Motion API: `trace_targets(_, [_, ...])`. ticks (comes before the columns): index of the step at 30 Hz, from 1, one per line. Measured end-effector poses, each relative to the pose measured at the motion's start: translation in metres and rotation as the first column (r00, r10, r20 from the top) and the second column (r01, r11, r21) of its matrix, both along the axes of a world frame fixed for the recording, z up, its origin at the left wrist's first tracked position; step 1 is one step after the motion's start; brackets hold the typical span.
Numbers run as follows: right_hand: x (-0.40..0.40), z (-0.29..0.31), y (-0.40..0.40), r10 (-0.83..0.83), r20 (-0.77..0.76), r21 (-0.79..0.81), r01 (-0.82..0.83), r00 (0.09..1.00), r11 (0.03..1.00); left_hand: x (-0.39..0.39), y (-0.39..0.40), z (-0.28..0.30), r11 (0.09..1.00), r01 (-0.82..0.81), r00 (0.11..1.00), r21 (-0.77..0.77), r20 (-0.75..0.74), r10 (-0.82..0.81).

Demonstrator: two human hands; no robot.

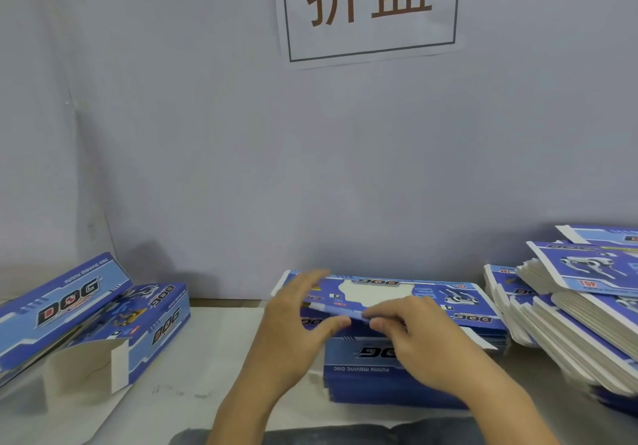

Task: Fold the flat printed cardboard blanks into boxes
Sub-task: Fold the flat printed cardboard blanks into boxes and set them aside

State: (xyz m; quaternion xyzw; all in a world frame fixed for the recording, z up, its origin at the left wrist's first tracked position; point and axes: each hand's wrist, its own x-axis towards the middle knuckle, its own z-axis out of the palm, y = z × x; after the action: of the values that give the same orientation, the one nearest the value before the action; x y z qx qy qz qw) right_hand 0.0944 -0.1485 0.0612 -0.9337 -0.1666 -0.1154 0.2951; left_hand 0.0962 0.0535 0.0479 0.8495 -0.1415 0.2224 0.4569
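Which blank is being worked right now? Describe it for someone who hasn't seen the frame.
Below the wall sign, a flat stack lies mid-table. It's the top blank, the only one touched by the left hand and right hand; the right-side piles lie untouched.

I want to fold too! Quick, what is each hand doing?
Left hand: fingers pinch the top cardboard blank's folded edge.
Right hand: pinches the same edge.
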Motion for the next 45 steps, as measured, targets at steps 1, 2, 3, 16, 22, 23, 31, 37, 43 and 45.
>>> trace_targets(1, [0.001,0.001,-0.001,-0.016,0.072,0.023,0.014,0.997,1.000,-0.001,0.000,0.002,0.997,-0.031,0.997,-0.067,0.062,0.035])
trace_targets(2, [0.001,0.004,-0.003,-0.033,0.147,0.061,0.025,0.989,0.998,-0.001,0.000,0.003,0.989,-0.068,0.990,-0.132,0.111,0.083])
trace_targets(3, [0.001,0.007,-0.004,-0.057,0.236,0.112,0.031,0.970,0.993,0.000,0.002,0.004,0.974,-0.107,0.981,-0.199,0.140,0.136])
trace_targets(16, [-0.042,0.070,0.010,-0.219,0.598,0.659,-0.317,0.771,0.683,-0.021,-0.008,0.042,0.843,0.107,0.974,-0.527,0.225,0.017])
trace_targets(22, [-0.043,0.067,0.011,-0.008,0.402,0.767,-0.332,0.916,0.549,-0.029,-0.009,0.059,0.856,0.115,0.948,-0.505,0.314,0.057])
trace_targets(23, [-0.043,0.067,0.012,-0.002,0.392,0.777,-0.330,0.920,0.537,-0.030,-0.009,0.060,0.855,0.125,0.937,-0.503,0.343,0.065])
trace_targets(31, [-0.039,0.063,0.009,0.208,0.229,0.785,-0.307,0.951,0.538,-0.035,-0.005,0.067,0.978,-0.105,0.881,-0.180,0.440,0.175])
trace_targets(37, [-0.043,0.071,0.007,0.158,0.319,0.705,-0.345,0.935,0.619,-0.043,-0.007,0.075,0.970,-0.230,0.796,-0.083,0.558,0.236])
trace_targets(43, [-0.041,0.059,0.037,0.001,0.428,0.663,-0.315,0.904,0.679,-0.046,-0.024,0.075,0.994,-0.055,0.781,-0.091,0.617,0.100])
trace_targets(45, [-0.037,0.051,0.043,-0.022,0.445,0.644,-0.303,0.895,0.702,-0.047,-0.034,0.072,0.956,0.127,0.832,-0.266,0.553,0.043])
